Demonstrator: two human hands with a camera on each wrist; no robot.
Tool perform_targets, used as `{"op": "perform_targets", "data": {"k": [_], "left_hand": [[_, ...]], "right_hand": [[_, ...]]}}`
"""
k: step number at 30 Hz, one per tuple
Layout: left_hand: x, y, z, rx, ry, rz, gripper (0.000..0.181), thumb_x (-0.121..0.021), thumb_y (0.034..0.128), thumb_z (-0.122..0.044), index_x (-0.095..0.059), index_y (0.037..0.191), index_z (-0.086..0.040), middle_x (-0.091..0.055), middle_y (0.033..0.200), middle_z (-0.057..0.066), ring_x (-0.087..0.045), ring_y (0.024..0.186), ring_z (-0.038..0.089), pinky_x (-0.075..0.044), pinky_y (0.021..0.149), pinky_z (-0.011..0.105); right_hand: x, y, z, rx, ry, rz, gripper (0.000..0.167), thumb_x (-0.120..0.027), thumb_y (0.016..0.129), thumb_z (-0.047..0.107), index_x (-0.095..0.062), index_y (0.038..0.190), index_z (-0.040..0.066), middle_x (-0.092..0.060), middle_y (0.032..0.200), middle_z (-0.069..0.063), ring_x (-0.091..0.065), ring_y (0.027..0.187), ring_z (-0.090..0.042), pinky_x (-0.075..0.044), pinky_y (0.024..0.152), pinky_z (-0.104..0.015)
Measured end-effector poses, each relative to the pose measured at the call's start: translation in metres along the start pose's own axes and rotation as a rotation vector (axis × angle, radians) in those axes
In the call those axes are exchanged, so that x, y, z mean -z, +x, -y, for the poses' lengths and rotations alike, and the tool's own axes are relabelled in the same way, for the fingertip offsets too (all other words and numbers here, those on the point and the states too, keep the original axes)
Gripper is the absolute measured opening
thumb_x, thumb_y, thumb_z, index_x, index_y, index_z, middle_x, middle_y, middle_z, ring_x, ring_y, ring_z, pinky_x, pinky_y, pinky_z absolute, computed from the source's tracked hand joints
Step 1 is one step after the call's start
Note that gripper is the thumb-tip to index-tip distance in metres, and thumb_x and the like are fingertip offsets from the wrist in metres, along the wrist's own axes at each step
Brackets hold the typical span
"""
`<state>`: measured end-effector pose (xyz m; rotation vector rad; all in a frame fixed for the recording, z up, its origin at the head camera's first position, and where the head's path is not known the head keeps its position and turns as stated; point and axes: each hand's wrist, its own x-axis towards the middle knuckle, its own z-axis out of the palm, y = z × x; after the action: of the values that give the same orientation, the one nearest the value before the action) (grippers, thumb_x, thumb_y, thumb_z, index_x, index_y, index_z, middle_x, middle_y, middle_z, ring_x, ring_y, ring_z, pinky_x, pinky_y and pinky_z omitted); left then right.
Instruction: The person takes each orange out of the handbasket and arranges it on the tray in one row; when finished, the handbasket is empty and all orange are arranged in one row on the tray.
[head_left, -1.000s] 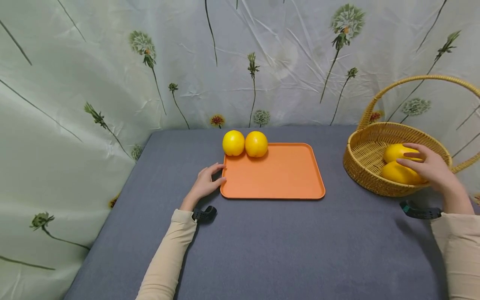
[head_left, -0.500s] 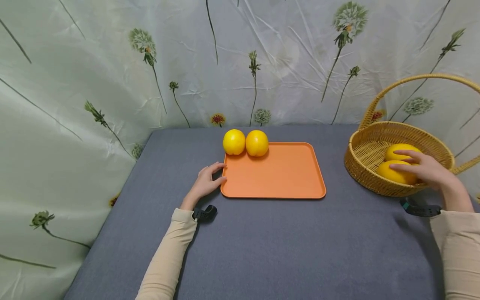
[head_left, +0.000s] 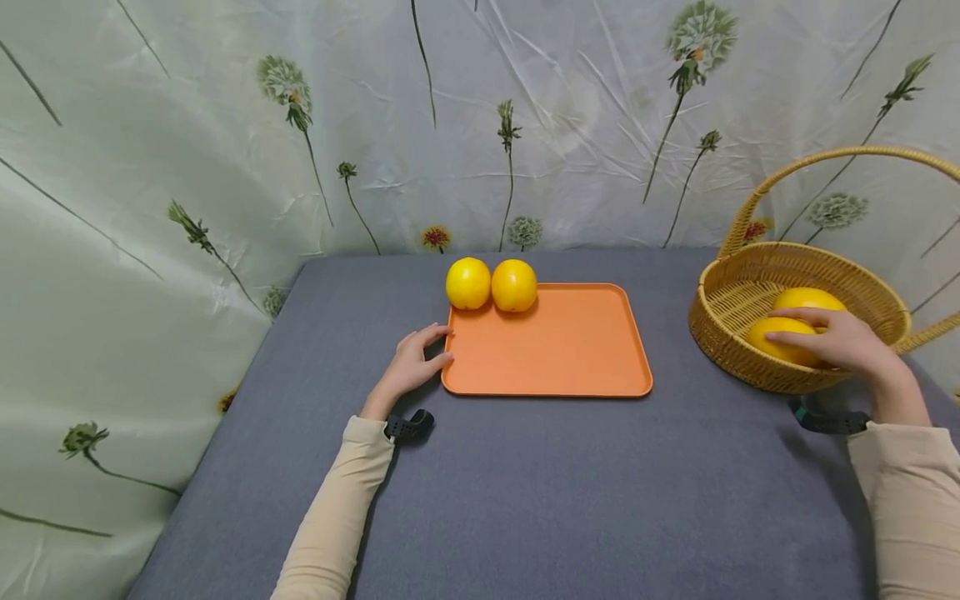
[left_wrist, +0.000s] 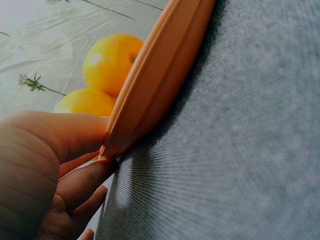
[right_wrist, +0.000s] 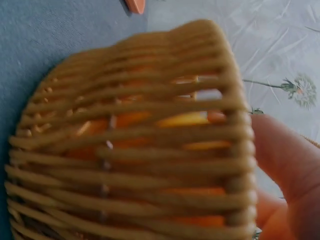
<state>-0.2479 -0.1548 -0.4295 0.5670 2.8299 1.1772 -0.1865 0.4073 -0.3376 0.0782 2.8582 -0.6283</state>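
My left hand [head_left: 411, 363] pinches the left rim of an orange tray [head_left: 555, 350] between thumb and fingers. The left wrist view shows the thumb [left_wrist: 80, 132] on the rim's upper side. On the tray's far left corner, two oranges [head_left: 468, 284] sit side by side. At the right, my right hand [head_left: 847, 337] reaches into a wicker basket [head_left: 757, 371] and grips the nearer orange [head_left: 782, 340] inside. Another orange [head_left: 810, 298] lies just behind it, partly covered by the hand. In the right wrist view, the basket wall [right_wrist: 150, 150] hides most of the fruit.
The basket's tall arched handle [head_left: 847, 153] rises above the right hand. Grey-blue cloth [head_left: 525, 492] covers the table. A curtain with a dandelion print [head_left: 450, 125] hangs behind and at the left. Table surface lies between tray and basket.
The right hand has lowered onto the nearer orange and shifted a little left, the orange moving left with it inside the basket. The left hand and tray stay put.
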Motion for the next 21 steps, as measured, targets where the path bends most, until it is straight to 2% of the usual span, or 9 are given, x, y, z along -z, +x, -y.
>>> {"op": "perform_targets", "data": {"k": [2, 5, 10, 12, 14, 16, 17, 19, 21], "left_hand": [[-0.001, 0.0, 0.001, 0.003, 0.0, 0.003, 0.047, -0.062, 0.0885, -0.021, -0.052, 0.131, -0.004, -0.05, 0.14, 0.017, -0.035, 0.139, 0.034, -0.014, 0.117, 0.054], [-0.002, 0.0, 0.003, 0.006, 0.003, 0.003, 0.047, -0.062, 0.0886, -0.022, -0.052, 0.131, -0.004, -0.051, 0.14, 0.017, -0.035, 0.139, 0.034, -0.015, 0.117, 0.053], [-0.002, -0.001, 0.003, -0.001, 0.004, -0.007, 0.047, -0.062, 0.0881, -0.02, -0.052, 0.131, -0.004, -0.051, 0.138, 0.017, -0.035, 0.139, 0.035, -0.016, 0.116, 0.054], [-0.001, -0.001, 0.002, -0.004, 0.001, -0.01, 0.047, -0.062, 0.0881, -0.02, -0.052, 0.131, -0.003, -0.051, 0.139, 0.018, -0.035, 0.139, 0.035, -0.015, 0.116, 0.054], [0.0, 0.0, 0.001, -0.006, 0.003, -0.01, 0.047, -0.062, 0.0881, -0.02, -0.052, 0.131, -0.003, -0.051, 0.139, 0.018, -0.035, 0.139, 0.035, -0.015, 0.116, 0.054], [0.0, 0.0, 0.001, -0.005, 0.005, -0.008, 0.047, -0.062, 0.0882, -0.02, -0.052, 0.131, -0.003, -0.05, 0.139, 0.018, -0.035, 0.139, 0.035, -0.014, 0.117, 0.054], [0.0, 0.0, 0.001, -0.003, 0.006, -0.006, 0.047, -0.062, 0.0883, -0.021, -0.052, 0.131, -0.004, -0.05, 0.14, 0.018, -0.035, 0.139, 0.034, -0.014, 0.117, 0.054], [-0.001, 0.001, 0.002, 0.003, 0.01, -0.004, 0.047, -0.062, 0.0884, -0.021, -0.052, 0.131, -0.004, -0.05, 0.14, 0.017, -0.036, 0.139, 0.034, -0.014, 0.117, 0.054], [-0.001, 0.001, 0.002, 0.011, 0.008, -0.002, 0.047, -0.062, 0.0884, -0.021, -0.052, 0.132, -0.005, -0.049, 0.141, 0.017, -0.036, 0.139, 0.033, -0.014, 0.117, 0.054]], "right_hand": [[-0.002, 0.0, 0.001, 0.009, 0.016, -0.031, 0.072, -0.049, 0.091, 0.051, -0.037, 0.14, 0.0, -0.035, 0.133, -0.039, -0.039, 0.11, -0.049, -0.039, 0.077, -0.046], [-0.006, -0.001, 0.003, 0.021, 0.057, -0.071, 0.069, -0.051, 0.091, 0.049, -0.039, 0.14, 0.003, -0.037, 0.134, -0.037, -0.04, 0.107, -0.045, -0.034, 0.072, -0.034], [-0.011, -0.002, 0.009, 0.019, 0.139, -0.183, 0.066, -0.054, 0.09, 0.046, -0.041, 0.141, 0.007, -0.037, 0.137, -0.036, -0.036, 0.112, -0.046, -0.03, 0.074, -0.034], [-0.014, -0.003, 0.012, -0.001, 0.164, -0.237, 0.065, -0.055, 0.089, 0.047, -0.041, 0.142, 0.011, -0.038, 0.135, -0.035, -0.036, 0.108, -0.044, -0.029, 0.071, -0.033], [-0.016, -0.004, 0.014, -0.014, 0.177, -0.296, 0.065, -0.056, 0.088, 0.048, -0.042, 0.142, 0.014, -0.041, 0.133, -0.034, -0.038, 0.103, -0.039, -0.028, 0.069, -0.03], [-0.019, -0.004, 0.015, -0.025, 0.187, -0.359, 0.064, -0.057, 0.087, 0.048, -0.044, 0.141, 0.017, -0.045, 0.13, -0.03, -0.041, 0.096, -0.025, -0.027, 0.067, -0.028], [-0.02, -0.003, 0.015, -0.032, 0.193, -0.389, 0.063, -0.058, 0.086, 0.049, -0.045, 0.14, 0.019, -0.049, 0.127, -0.025, -0.041, 0.091, -0.017, -0.028, 0.066, -0.027], [-0.023, -0.002, 0.016, -0.035, 0.223, -0.445, 0.061, -0.059, 0.085, 0.048, -0.048, 0.138, 0.021, -0.056, 0.115, -0.002, -0.038, 0.084, -0.002, -0.028, 0.066, -0.025], [-0.026, -0.002, 0.017, -0.046, 0.265, -0.487, 0.059, -0.061, 0.084, 0.048, -0.05, 0.137, 0.023, -0.05, 0.102, 0.019, -0.033, 0.078, 0.007, -0.029, 0.067, -0.024]]}}
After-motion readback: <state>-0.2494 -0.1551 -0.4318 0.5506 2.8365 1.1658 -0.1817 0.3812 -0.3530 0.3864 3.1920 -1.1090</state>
